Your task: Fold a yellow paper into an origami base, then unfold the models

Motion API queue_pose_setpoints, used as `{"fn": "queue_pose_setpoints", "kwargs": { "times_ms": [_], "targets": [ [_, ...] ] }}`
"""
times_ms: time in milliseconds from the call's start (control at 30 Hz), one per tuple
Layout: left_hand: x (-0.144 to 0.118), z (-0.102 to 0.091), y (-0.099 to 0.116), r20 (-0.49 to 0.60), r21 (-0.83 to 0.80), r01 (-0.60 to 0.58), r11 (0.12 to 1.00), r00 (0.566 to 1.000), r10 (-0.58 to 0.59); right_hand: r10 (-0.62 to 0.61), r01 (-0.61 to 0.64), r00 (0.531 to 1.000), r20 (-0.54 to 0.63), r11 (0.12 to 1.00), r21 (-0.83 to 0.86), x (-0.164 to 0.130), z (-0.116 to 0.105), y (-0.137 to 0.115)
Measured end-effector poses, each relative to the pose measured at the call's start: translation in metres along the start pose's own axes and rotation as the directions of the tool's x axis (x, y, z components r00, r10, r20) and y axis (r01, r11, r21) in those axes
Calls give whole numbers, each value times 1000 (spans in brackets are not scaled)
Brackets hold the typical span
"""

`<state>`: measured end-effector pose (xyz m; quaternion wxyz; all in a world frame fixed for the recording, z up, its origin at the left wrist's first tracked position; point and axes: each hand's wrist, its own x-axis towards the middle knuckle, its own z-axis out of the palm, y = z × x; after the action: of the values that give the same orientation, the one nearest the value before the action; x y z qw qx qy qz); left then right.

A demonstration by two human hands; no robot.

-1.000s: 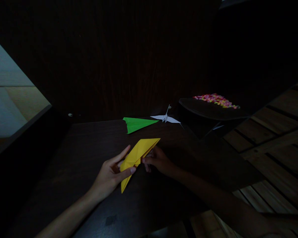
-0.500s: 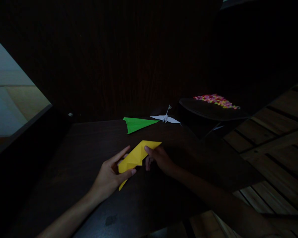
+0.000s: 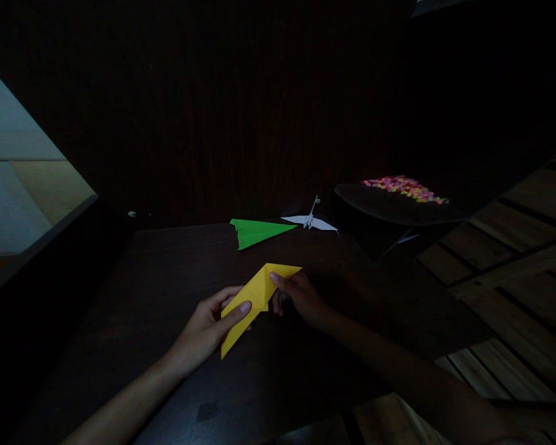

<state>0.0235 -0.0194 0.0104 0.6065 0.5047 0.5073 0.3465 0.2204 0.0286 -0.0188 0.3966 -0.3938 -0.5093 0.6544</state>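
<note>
left hand [image 3: 202, 327], right hand [image 3: 301, 296], gripping yellow paper [image 3: 252, 300]

**Both hands on the yellow fold**

You are pinching a folded yellow paper [image 3: 254, 298] over the dark desk [image 3: 167, 290]: your left hand [image 3: 204, 330] is gripping its lower half, your right hand [image 3: 301, 296] its upper edge. Beyond it, a green paper plane [image 3: 256, 232] and a white paper crane [image 3: 309, 220] are lying side by side.

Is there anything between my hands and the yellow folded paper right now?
Nothing visible. The left hand and right hand both grip the yellow folded paper. The green paper plane and white paper crane lie farther back on the table.
</note>
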Motion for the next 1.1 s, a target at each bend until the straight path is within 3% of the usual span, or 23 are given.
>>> {"fn": "queue_pose_setpoints", "kwargs": {
  "times_ms": [267, 500, 900, 1100],
  "targets": [
    [-1, 2, 0, 70, -77, 54, 996, 996, -49, -1, 1, 1000, 23, 1000, -8, -1, 2, -1],
    [-2, 2, 1, 61, -62, 60, 996, 997, -56, 1, -5, 999, 50, 995, 99, 0, 1, 1],
    [-5, -3, -3, 134, -108, 45, 993, 991, -31, 62, -84, 995, 84, 951, 298, 2, -1, 3],
    [-4, -3, -5, 144, -122, 62, 991, 989, -45, 27, -41, 997, 68, 975, 218, 1, -2, 6]
  ]
}}
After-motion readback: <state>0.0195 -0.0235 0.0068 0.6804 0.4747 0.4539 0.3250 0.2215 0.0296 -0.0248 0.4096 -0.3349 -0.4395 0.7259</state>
